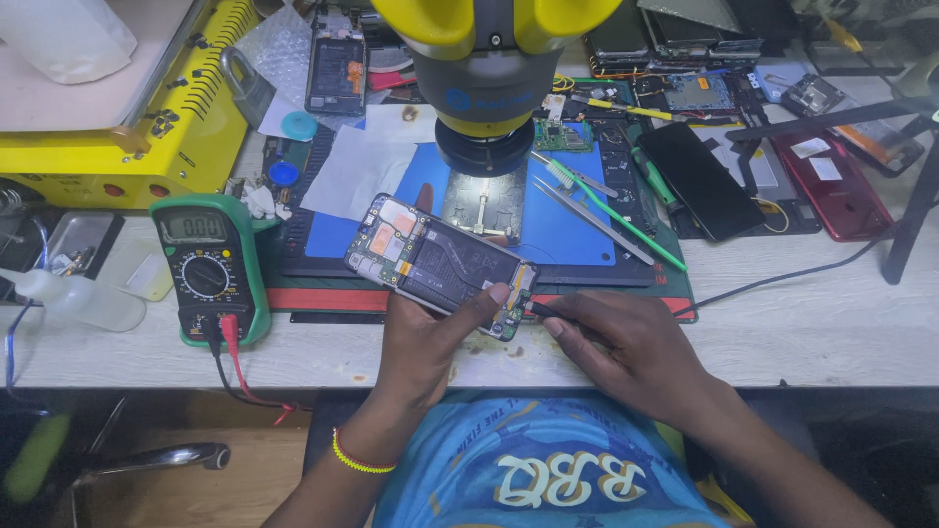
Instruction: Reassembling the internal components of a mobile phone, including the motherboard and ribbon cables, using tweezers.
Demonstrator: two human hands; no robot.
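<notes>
Black tool (536, 311), pinched in right hand (626, 347), met the lower end of the opened phone (440, 264), gripped slantwise by left hand (430, 337).

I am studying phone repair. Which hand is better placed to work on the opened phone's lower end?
Probably the right hand: it holds a thin dark tool at that end, while the left hand grips the opened phone.

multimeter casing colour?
Green outer casing around a black face, on the multimeter left of the left hand; the head view shows it.
</notes>
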